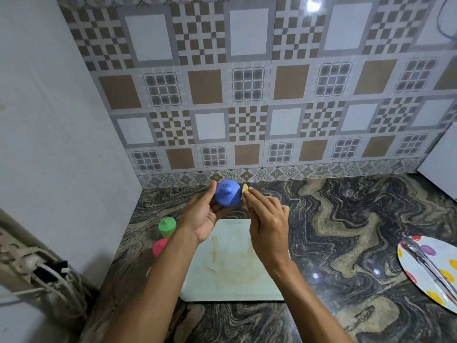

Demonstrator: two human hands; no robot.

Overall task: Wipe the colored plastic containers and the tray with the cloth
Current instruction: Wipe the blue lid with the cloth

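Left hand point(202, 215) cradles the blue container point(227, 194) above the counter point(346, 219), spout facing the viewer; right hand point(268, 219) pinches the yellow cloth point(244, 196) against its right side.

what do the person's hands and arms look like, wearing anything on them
Left hand and right hand are bare, with nothing worn up to the frame's lower edge: no sleeves, gloves, rings, watch or bracelet in view, and no markings.
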